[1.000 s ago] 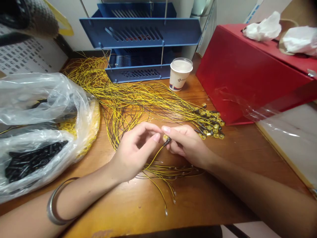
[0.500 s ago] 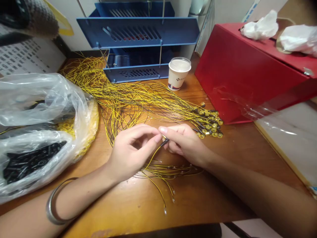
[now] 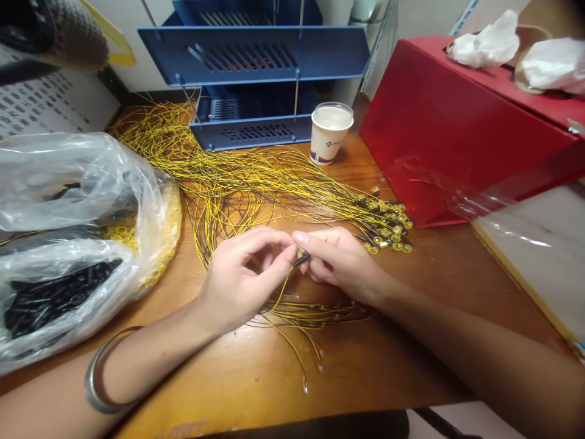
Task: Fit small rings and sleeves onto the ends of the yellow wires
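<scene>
Between my hands is a thin yellow-and-black wire (image 3: 285,285) with a black sleeve (image 3: 301,260) near its end. My left hand (image 3: 242,277) has thumb and index finger pinched at that end. My right hand (image 3: 342,262) also closes on it, its thumb on top and the other fingers curled below. The very tip is mostly covered by fingertips. Just below lie several loose wires (image 3: 306,316) with small clear tips. Beyond the hands, a bundle of yellow and black wires (image 3: 274,174) ends at the right in a cluster of yellow caps (image 3: 388,228) with black sleeves.
On the left, open plastic bags (image 3: 148,201) hold black sleeves (image 3: 59,296) and yellow rings (image 3: 158,256). A blue tray rack (image 3: 256,55) stands at the back, beside a paper cup (image 3: 331,134). A red box (image 3: 448,128) with crumpled white tissue (image 3: 487,41) is at the right.
The black sleeve and wire have tilted and shifted slightly left and down between the fingers. Both hands keep nearly the same pinch and place.
</scene>
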Motion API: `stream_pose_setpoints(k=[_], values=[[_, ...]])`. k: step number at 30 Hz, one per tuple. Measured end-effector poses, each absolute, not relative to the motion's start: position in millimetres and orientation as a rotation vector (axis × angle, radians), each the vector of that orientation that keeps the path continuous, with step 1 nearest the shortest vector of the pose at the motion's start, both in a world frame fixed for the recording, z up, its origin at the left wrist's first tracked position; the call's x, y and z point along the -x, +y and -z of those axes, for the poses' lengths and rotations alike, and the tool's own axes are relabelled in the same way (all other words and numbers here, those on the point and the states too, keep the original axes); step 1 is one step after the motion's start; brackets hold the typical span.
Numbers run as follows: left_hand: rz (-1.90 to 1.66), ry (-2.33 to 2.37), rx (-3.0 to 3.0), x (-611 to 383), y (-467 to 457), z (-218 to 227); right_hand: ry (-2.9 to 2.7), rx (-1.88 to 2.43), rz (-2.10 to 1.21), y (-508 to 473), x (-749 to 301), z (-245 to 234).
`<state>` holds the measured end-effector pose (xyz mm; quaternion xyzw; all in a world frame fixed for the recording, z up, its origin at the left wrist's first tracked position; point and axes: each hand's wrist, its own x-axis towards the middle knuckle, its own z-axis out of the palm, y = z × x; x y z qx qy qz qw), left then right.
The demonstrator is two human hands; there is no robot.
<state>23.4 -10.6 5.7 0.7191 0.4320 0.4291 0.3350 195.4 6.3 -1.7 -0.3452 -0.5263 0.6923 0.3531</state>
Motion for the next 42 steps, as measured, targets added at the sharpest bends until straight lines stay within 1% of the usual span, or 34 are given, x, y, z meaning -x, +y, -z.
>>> stream_pose_setpoints(k=[14,21,27,42], values=[[-1.135,1.103,-1.760,-25.1,-10.5,-7.9,-1.344,0.866,-1.845,5.4,-198.4,4.7],[-1.123,1.159,-1.761,-24.5,-10.6,-6.1,-1.371,0.933,-1.770,4.4,-196.9,2.4],[-1.134,1.162,-1.743,-26.2,-10.6,-8.2,-1.358,0.856,-1.837,5.5,-199.0,3.8],[-1.096,1.188,-1.737,-23.9,-10.7,-5.8,-1.301,0.891,-1.881,6.0,-197.1,0.8]])
